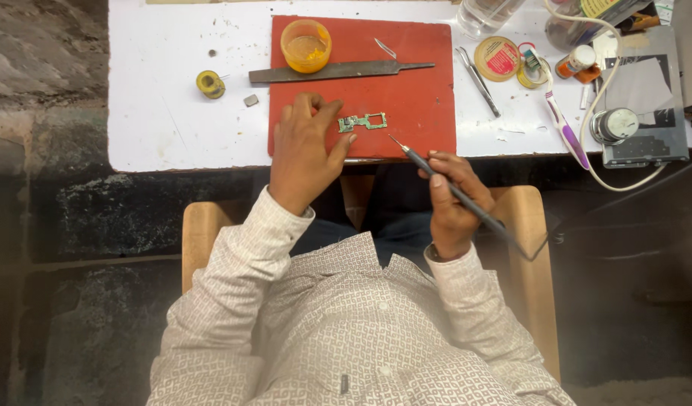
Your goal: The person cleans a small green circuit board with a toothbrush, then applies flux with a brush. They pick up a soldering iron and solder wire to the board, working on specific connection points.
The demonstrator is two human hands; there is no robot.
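Note:
A small green circuit board [363,121] lies on a red mat [421,90] on the white table [165,83]. My left hand [307,150] rests flat on the mat with its fingertips touching the board's left end. My right hand [451,197] holds a dark soldering iron [445,183] like a pen, near the table's front edge. The iron's thin tip points up-left and stops a little short of the board, over the mat.
On the mat are an orange cup [306,45], a long flat file [338,71] and a small blade [385,47]. Tweezers [478,81], tape rolls [498,59], a toothbrush [564,124], a solder spool [210,83] and a soldering station [639,113] lie around.

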